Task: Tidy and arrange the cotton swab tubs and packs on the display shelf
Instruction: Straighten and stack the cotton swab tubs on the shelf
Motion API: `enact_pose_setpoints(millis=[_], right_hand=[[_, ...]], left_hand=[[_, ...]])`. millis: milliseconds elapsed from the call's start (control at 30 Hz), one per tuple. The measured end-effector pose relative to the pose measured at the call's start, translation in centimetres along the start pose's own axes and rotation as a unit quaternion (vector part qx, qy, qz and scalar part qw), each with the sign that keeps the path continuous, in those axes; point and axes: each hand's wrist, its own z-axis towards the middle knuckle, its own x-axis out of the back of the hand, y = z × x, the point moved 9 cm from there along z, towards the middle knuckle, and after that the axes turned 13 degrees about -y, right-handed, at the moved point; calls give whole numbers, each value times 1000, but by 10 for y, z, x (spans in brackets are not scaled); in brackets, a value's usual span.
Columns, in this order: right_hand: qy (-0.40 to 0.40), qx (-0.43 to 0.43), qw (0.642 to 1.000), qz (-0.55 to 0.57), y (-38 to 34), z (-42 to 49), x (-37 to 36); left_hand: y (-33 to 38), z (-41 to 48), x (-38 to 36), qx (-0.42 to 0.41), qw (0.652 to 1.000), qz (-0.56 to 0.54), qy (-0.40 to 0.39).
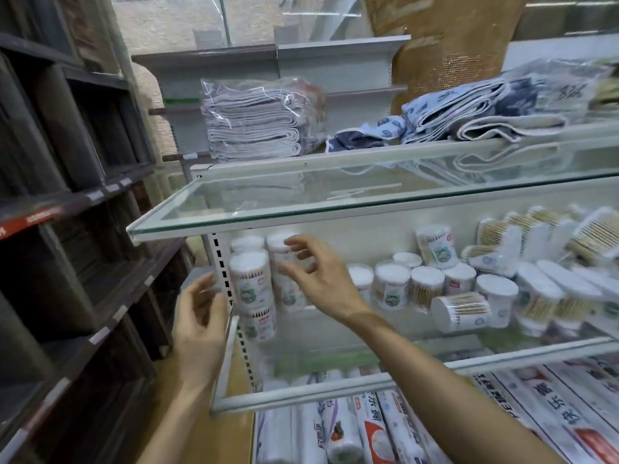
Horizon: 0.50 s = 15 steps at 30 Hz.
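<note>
Right hand (pixel 313 276): fingers spread and released, just in front of the stacked cotton swab tubs (pixel 251 283) at the left end of the glass shelf (pixel 368 385); contact cannot be determined. Left hand (pixel 201 316): fingers loosely curled, empty, beside the shelf upright (pixel 221 262).

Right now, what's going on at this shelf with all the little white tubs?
A person is tidying clear round cotton swab tubs with white lids on a glass display shelf. Their right hand, fingers spread, reaches toward the stacked tubs at the shelf's left end. The left hand hovers open beside the white perforated upright, holding nothing. Further right, one tub lies on its side among upright ones, and flat swab packs lean in a loose jumble.
</note>
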Motion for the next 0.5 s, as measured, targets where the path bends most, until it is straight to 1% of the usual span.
enact_pose_setpoints(millis=[33,67,100,167,267,333,400,433,500], right_hand=[[19,2,999,-46,5,-3,15],[25,2,995,-101,12,-5,28],[18,-4,987,-161,20,-5,39],[-24,-49,962,-269,42,-4,56],[-112,-126,912,-373,70,-10,67],[-178,-156,889,-392,83,-14,64],[-225,-172,887,-366,91,-18,59],[-232,-168,889,-358,91,-19,58],[-220,-142,895,-361,90,-19,59]], left_hand=[[8,-5,3,-14,1000,-9,27],[16,-11,2,-26,999,-24,36],[24,-16,-2,-39,998,-43,28],[37,-23,-17,-55,995,-81,-17],[41,-29,-46,-46,986,-130,-95],[38,-33,-64,-32,980,-135,-139],[26,-36,-76,-2,975,-146,-165],[17,-37,-78,18,974,-154,-167],[0,-37,-78,59,972,-171,-152]])
